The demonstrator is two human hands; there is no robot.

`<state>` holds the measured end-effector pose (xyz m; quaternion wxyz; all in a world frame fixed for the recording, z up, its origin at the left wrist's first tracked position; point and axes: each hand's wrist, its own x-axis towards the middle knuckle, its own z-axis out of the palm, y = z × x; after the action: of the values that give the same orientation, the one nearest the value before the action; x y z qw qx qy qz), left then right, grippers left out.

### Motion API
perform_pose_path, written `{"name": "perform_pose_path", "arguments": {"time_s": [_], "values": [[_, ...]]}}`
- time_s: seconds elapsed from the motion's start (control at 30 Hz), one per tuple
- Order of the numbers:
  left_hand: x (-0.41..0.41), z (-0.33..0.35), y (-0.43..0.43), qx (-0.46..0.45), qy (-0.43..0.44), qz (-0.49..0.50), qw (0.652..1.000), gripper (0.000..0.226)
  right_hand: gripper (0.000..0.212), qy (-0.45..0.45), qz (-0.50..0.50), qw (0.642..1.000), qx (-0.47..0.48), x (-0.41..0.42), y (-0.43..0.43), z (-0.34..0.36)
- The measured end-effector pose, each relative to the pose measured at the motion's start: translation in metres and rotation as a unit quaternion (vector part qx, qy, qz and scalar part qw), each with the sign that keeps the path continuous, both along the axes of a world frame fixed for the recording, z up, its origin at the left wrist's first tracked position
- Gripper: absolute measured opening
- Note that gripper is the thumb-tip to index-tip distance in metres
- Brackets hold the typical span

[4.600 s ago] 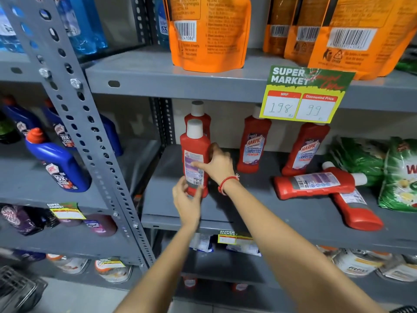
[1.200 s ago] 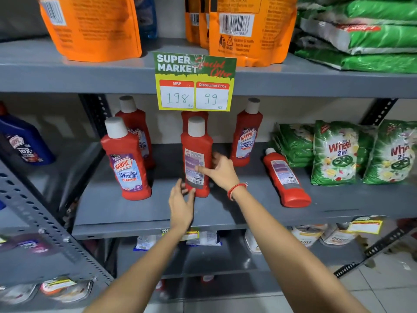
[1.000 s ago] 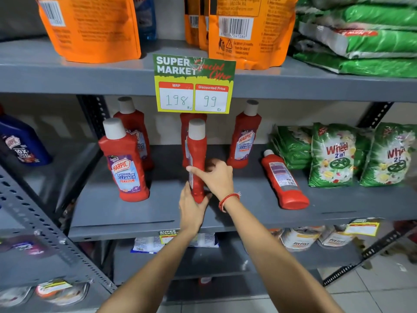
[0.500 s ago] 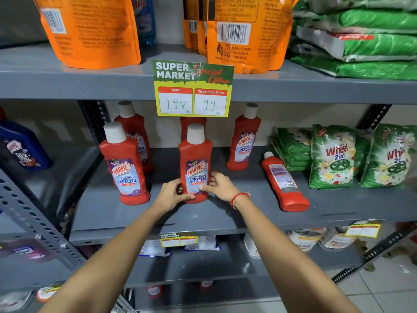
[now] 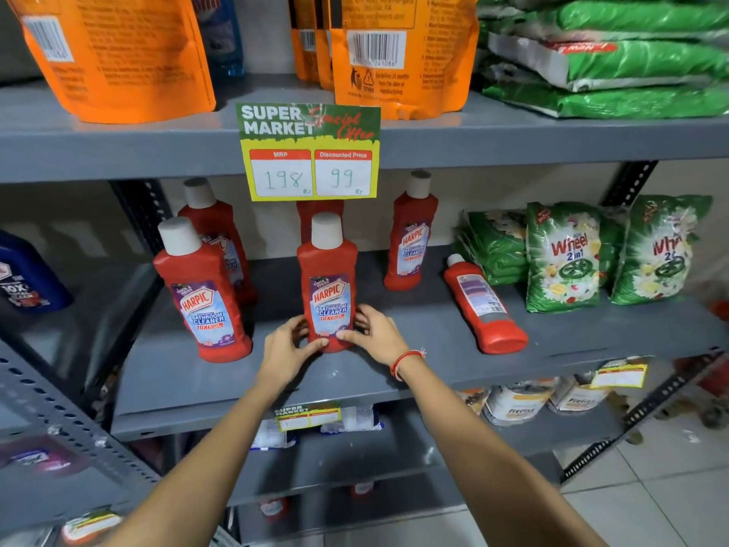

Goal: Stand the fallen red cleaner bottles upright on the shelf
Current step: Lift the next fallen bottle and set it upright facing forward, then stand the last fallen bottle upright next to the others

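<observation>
A red cleaner bottle (image 5: 329,278) with a white cap stands upright at the middle of the grey shelf (image 5: 394,373), label facing me. My left hand (image 5: 286,349) and my right hand (image 5: 374,331) clasp its base from either side. One red bottle (image 5: 483,305) lies fallen on its back to the right, cap pointing away from me. Upright red bottles stand at front left (image 5: 203,294), back left (image 5: 217,230) and back right (image 5: 410,234). Another red bottle (image 5: 319,213) stands behind the held one, mostly hidden.
Green detergent packs (image 5: 572,254) fill the shelf's right end. A price sign (image 5: 309,152) hangs from the shelf above, which carries orange pouches (image 5: 118,53) and green bags (image 5: 607,61). Blue bottles (image 5: 23,278) sit in the bay to the left. Tubs (image 5: 516,404) lie on the lower shelf.
The held bottle was turned so its front label faces me, and both hands slid down to its base. It now rests on the shelf. The camera has shifted right since the oldest frame.
</observation>
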<state>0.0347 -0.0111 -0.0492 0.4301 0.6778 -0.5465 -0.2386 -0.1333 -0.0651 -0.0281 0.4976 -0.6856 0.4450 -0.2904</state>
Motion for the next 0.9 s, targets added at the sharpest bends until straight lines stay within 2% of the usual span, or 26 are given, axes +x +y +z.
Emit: {"name": "perform_pose_path", "arguments": {"time_s": [0.07, 0.1, 0.17, 0.23, 0.33, 0.43, 0.5, 0.57, 0.63, 0.7, 0.8, 0.9], "values": [[-0.012, -0.005, 0.020, -0.064, 0.028, 0.100, 0.993, 0.038, 0.069, -0.001, -0.045, 0.999, -0.002, -0.011, 0.002, -0.002], [-0.022, -0.007, 0.029, -0.087, 0.044, 0.121, 0.988, 0.028, 0.066, -0.001, -0.073, 0.997, -0.018, -0.021, 0.002, -0.002], [-0.042, -0.008, 0.038, -0.103, 0.063, 0.098, 0.988, 0.015, 0.053, 0.009, -0.126, 0.989, -0.071, -0.040, -0.001, 0.003], [-0.064, -0.007, 0.032, -0.092, 0.066, 0.041, 0.993, 0.013, 0.042, 0.022, -0.185, 0.975, -0.120, -0.066, -0.010, 0.009], [-0.096, 0.001, 0.003, -0.075, 0.035, -0.028, 0.996, 0.015, 0.045, 0.079, -0.279, 0.944, -0.157, -0.107, -0.029, 0.015], [-0.129, 0.011, -0.036, -0.049, -0.004, -0.070, 0.996, 0.024, 0.058, 0.226, -0.338, 0.903, -0.138, -0.149, -0.046, 0.014], [-0.152, 0.015, -0.062, -0.010, -0.004, -0.094, 0.996, 0.030, 0.079, 0.306, -0.330, 0.890, -0.077, -0.167, -0.050, 0.011], [-0.170, 0.014, -0.083, 0.037, 0.007, -0.113, 0.993, 0.035, 0.103, 0.341, -0.302, 0.890, -0.019, -0.174, -0.052, 0.005], [-0.187, 0.010, -0.098, 0.067, 0.001, -0.136, 0.988, 0.038, 0.112, 0.351, -0.293, 0.889, 0.001, -0.175, -0.056, -0.002], [-0.199, 0.006, -0.109, 0.073, 0.016, -0.134, 0.988, 0.037, 0.104, 0.357, -0.309, 0.881, -0.021, -0.176, -0.058, -0.011], [-0.209, 0.004, -0.121, 0.069, 0.103, -0.078, 0.989, 0.031, 0.081, 0.339, -0.350, 0.871, -0.057, -0.175, -0.056, -0.020], [-0.215, 0.004, -0.129, 0.080, 0.178, -0.048, 0.980, 0.038, 0.073, 0.318, -0.379, 0.866, -0.070, -0.173, -0.048, -0.025]]}}
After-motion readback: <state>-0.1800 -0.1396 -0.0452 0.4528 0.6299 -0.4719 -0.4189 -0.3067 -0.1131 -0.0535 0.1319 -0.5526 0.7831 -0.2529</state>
